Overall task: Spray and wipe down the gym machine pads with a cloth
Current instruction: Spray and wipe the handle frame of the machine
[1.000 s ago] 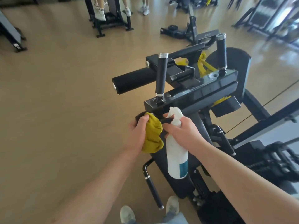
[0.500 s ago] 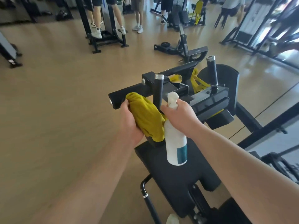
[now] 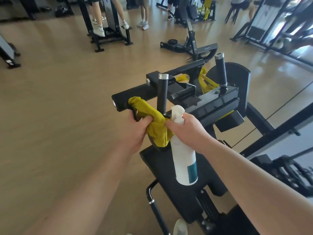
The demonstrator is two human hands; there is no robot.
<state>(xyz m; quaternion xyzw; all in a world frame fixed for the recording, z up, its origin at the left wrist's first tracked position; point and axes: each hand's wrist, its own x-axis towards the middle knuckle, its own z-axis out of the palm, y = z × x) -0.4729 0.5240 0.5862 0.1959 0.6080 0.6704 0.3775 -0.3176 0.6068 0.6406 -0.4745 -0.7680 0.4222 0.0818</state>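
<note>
**Left grip** [image 3: 135,131]: fingers and thumb pinch a bunched mustard-yellow cloth [image 3: 153,119]. Its far end lies over the black cylindrical foam roller pad [image 3: 121,100].

**Right grip** [image 3: 189,131]: curled round the neck of a white plastic spray bottle with a teal label [image 3: 183,160]. The bottle hangs upright above the flat black seat pad [image 3: 162,168], and one fingertip touches the cloth.

**Change:** a second ago I held the cloth low, under the frame at the seat pad's far end. Half a second ago it was up on the roller, and it remains there. I judge that wiping has passed to the roller pad. Whether the bottle is spraying, I cannot tell.

**Surroundings:** a black upright handle [image 3: 162,92] rises just behind the cloth. A second handle [image 3: 221,72] stands well apart to the right, on the glossy black frame [image 3: 216,102]. Beyond lie a tan wooden floor [image 3: 50,107], another black machine [image 3: 208,48], and the legs of people [image 3: 99,19] standing far off.
</note>
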